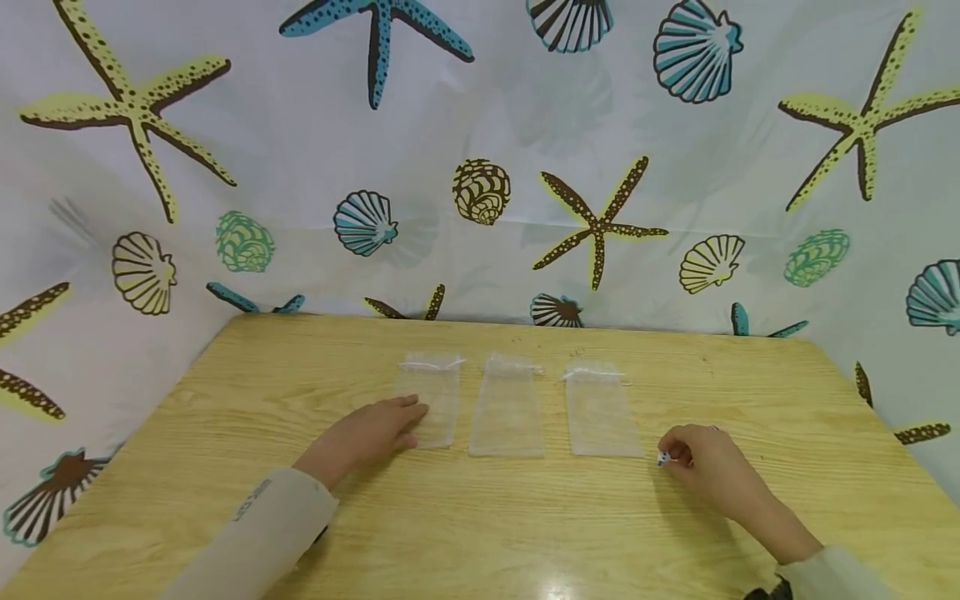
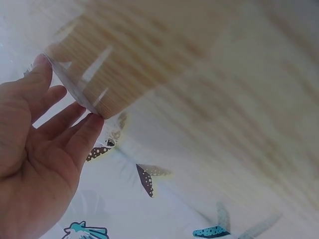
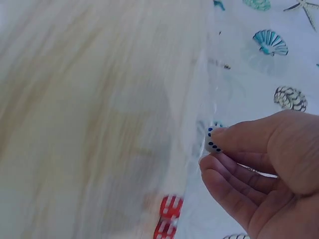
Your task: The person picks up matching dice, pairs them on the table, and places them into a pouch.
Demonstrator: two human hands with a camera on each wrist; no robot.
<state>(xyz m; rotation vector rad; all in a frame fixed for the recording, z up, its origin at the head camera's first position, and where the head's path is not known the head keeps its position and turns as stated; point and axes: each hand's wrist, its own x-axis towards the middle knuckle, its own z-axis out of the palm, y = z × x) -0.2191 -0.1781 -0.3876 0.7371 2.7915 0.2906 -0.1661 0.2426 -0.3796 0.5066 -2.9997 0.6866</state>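
Note:
My right hand [image 1: 712, 468] pinches a small white die with blue dots [image 3: 213, 142] between thumb and fingers, just above the table right of the bags. My left hand [image 1: 373, 432] rests on the left sheer drawstring bag [image 1: 441, 417], its fingers lying over the bag's left side. In the left wrist view, the fingers [image 2: 84, 137] touch the thin translucent material. Beside it lie a middle sheer bag [image 1: 507, 417] and a right sheer bag [image 1: 603, 417], both flat. Two red dice with white dots [image 3: 171, 206] appear low in the right wrist view.
The wooden table [image 1: 487, 525] has a light grain. Behind and at its sides hangs a white cloth [image 1: 450, 125] printed with starfish and shells. The three bags lie in a row across the table's middle, drawstring ends toward the back.

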